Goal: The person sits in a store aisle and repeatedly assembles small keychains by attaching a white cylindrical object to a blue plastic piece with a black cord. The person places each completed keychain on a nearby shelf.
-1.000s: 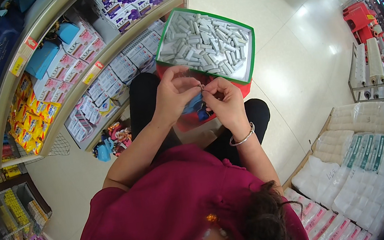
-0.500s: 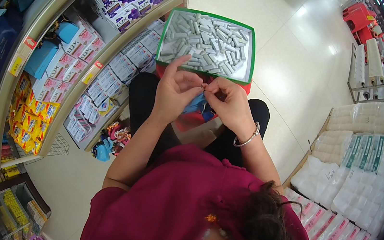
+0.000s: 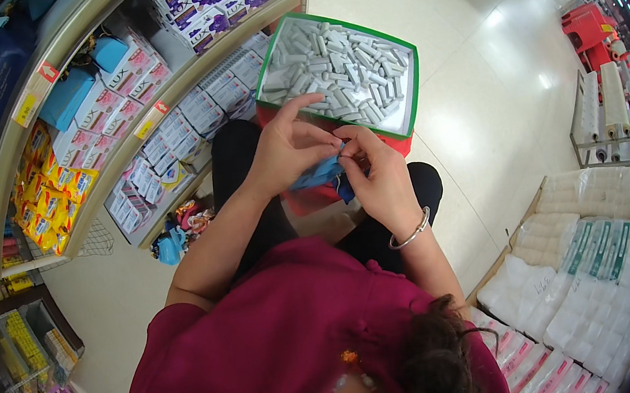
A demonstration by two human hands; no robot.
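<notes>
My left hand point(image 3: 289, 148) and my right hand point(image 3: 378, 176) meet just above my knees, thumbs and fingertips pinched close together. Between and below them hangs a soft, light-blue piece with a darker blue part point(image 3: 321, 172), perhaps a small bag. The pinching fingertips are on its top edge, and my left hand covers much of it. Just beyond my hands stands a white box with a green rim point(image 3: 417, 79). Many small grey-white stick-shaped pieces point(image 3: 350, 68) lie heaped inside. Red shows underneath the box.
To the left, curved shelves point(image 3: 98, 90) carry boxed soaps, yellow packets point(image 3: 53, 199) and blue bags point(image 3: 69, 94). A small heap of blue and colourful items point(image 3: 177, 234) lies on the floor by my left knee. Wrapped white packs point(image 3: 580, 273) are stacked at right.
My right hand has shifted slightly, its fingers drawing closer to my left fingertips. A little more of the blue piece's edge shows at the pinch. The box has stayed put.
</notes>
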